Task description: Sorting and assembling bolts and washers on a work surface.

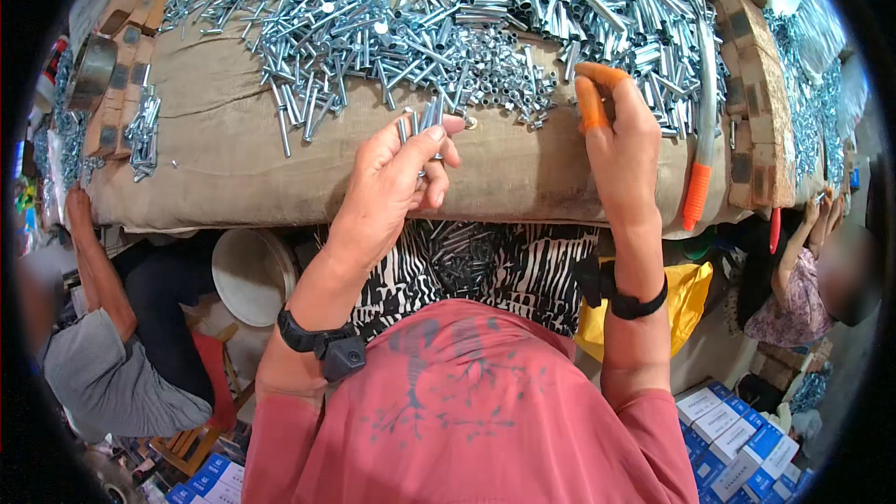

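My left hand [397, 163] is closed around several slim metal bolts [431, 119], their shiny shafts sticking up past the thumb and fingers. It hovers above the near edge of the cloth-covered table [224, 154]. Orange finger covers [591, 103] sit on two digits of my right hand [623, 135]. Those two tips meet in a pinch by the right side of a heap of small nuts [499, 70]; whatever is between them is hidden. Beyond lie a pile of long bolts [327, 47] on the left and metal sleeves [616, 9] on the right.
Bricks [761, 93] edge the table at both sides. A clear hose with an orange end [696, 196] lies at the right. More bolts [467, 257] rest in my lap. A white bucket [252, 275] and a yellow bag [689, 303] are below. Other people sit left [131, 364] and right [793, 303].
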### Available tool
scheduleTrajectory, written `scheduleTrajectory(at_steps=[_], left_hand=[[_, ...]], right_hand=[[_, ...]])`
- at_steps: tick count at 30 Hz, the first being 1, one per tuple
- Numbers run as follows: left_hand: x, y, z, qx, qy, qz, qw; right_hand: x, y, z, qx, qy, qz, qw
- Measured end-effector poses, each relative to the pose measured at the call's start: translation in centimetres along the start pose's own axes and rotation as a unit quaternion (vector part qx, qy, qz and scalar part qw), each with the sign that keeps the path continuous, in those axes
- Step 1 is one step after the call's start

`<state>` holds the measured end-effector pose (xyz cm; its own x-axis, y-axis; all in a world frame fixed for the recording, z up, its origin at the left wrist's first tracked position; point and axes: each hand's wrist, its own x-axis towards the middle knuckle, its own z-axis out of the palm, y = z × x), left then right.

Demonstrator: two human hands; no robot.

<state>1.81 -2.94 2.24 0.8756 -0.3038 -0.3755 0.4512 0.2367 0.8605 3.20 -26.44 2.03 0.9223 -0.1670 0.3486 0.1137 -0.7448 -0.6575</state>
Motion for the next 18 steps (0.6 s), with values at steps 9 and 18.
scheduleTrajectory(at_steps=[9, 18], left_hand=[[-0.3, -0.5, 0.6, -0.088, -0.031, 0.000, 0.996], [-0.5, -1.3, 1.2, -0.078, -0.056, 0.000, 0.995]], right_hand=[[1.4, 1.5, 1.9, -0.086, 0.031, 0.014, 0.996], [2.9, 1.0, 2.0, -0.177, 0.025, 0.027, 0.983]])
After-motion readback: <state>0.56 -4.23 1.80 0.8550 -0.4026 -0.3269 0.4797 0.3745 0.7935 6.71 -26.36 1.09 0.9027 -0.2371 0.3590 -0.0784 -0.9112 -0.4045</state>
